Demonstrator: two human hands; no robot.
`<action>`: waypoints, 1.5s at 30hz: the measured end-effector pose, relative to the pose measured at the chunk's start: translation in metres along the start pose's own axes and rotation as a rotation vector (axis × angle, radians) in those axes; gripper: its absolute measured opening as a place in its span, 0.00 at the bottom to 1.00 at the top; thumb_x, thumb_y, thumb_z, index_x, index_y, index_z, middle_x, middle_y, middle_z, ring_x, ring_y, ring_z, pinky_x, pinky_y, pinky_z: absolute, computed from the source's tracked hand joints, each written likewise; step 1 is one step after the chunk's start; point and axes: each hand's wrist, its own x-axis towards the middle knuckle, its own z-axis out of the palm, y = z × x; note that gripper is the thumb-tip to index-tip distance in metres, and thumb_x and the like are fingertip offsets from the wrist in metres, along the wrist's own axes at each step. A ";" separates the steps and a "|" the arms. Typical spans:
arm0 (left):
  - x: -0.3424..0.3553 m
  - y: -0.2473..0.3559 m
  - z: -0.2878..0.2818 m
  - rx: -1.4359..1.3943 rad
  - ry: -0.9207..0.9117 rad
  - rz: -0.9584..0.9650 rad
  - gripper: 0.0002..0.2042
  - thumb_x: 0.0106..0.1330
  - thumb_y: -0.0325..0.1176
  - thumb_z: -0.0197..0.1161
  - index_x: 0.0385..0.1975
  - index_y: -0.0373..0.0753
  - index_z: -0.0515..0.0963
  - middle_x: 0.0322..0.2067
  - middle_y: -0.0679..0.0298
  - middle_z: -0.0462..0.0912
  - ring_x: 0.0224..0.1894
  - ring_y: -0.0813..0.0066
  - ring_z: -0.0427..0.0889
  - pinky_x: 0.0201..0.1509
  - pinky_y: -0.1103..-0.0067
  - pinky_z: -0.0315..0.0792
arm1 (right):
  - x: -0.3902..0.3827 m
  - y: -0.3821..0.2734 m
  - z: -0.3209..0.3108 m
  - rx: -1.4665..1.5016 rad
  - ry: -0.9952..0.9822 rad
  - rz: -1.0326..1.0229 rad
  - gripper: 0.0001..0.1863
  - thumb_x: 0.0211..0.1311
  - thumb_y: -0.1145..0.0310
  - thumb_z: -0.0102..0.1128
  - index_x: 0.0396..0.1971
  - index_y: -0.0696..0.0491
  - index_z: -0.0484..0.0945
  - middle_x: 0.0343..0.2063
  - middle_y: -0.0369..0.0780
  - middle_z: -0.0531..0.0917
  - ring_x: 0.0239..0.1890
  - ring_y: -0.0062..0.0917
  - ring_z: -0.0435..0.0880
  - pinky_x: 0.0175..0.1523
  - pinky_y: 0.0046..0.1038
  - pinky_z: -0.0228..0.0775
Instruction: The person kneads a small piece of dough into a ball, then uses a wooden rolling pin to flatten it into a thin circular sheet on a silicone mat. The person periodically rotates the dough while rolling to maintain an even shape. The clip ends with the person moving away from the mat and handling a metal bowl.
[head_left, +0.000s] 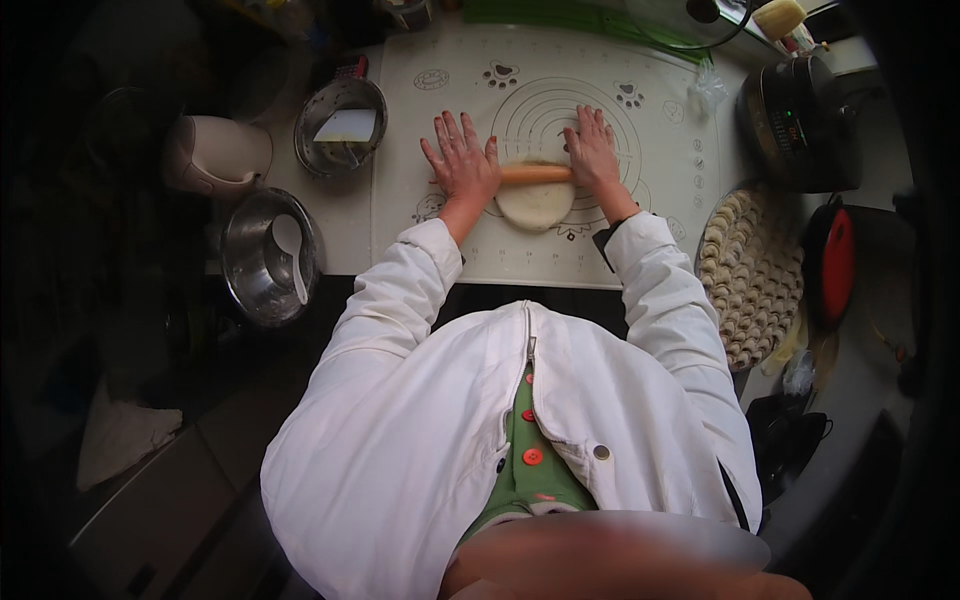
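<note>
A wooden rolling pin (536, 174) lies across a round, flat piece of pale dough (533, 205) on a white printed silicone mat (410, 130). My left hand (463, 165) rests palm down over the pin's left end, its dough-smudged fingers stretched apart. My right hand (595, 155) lies on the pin's other end, fingers extended forward.
Left are a metal pot (308, 125) with a white scraper inside, a pale kettle (198, 152), and a steel bowl (250, 260) with a white spoon. Right are a black cooker (795, 125), a tray of dumplings (750, 270), and a red-and-black pan (830, 260).
</note>
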 end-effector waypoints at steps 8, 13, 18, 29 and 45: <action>-0.108 -0.009 -0.054 -0.164 -0.275 0.216 0.32 0.68 0.43 0.53 0.70 0.40 0.56 0.72 0.57 0.52 0.74 0.57 0.47 0.73 0.51 0.35 | -0.116 -0.011 -0.024 -0.407 -0.153 -0.102 0.37 0.70 0.50 0.44 0.72 0.53 0.49 0.72 0.43 0.54 0.76 0.35 0.43 0.75 0.48 0.30; -0.055 -0.014 -0.026 -0.091 -0.120 0.140 0.33 0.69 0.45 0.51 0.71 0.40 0.52 0.72 0.56 0.50 0.74 0.55 0.45 0.72 0.50 0.34 | -0.047 -0.025 -0.022 -0.347 0.092 -0.194 0.37 0.69 0.45 0.43 0.71 0.51 0.52 0.71 0.43 0.55 0.75 0.39 0.45 0.73 0.52 0.33; 0.014 -0.016 0.009 -0.082 0.051 -0.086 0.31 0.71 0.50 0.45 0.70 0.38 0.55 0.72 0.50 0.48 0.75 0.52 0.42 0.72 0.48 0.33 | 0.029 -0.017 0.000 -0.101 0.181 -0.067 0.39 0.69 0.39 0.36 0.70 0.51 0.54 0.71 0.45 0.55 0.75 0.41 0.45 0.73 0.53 0.34; -0.105 -0.011 -0.055 -0.281 -0.129 0.256 0.26 0.61 0.36 0.63 0.60 0.42 0.68 0.55 0.59 0.72 0.58 0.62 0.68 0.62 0.59 0.53 | -0.095 -0.005 -0.027 -0.109 -0.233 -0.208 0.36 0.72 0.48 0.37 0.72 0.53 0.47 0.72 0.43 0.52 0.75 0.35 0.45 0.75 0.44 0.34; -0.144 -0.028 -0.106 -0.555 -0.146 0.235 0.18 0.55 0.27 0.66 0.47 0.42 0.79 0.37 0.64 0.77 0.44 0.63 0.73 0.54 0.67 0.61 | -0.027 -0.093 -0.056 -0.035 -0.405 -0.280 0.20 0.43 0.62 0.73 0.38 0.54 0.82 0.39 0.48 0.81 0.42 0.42 0.80 0.49 0.36 0.72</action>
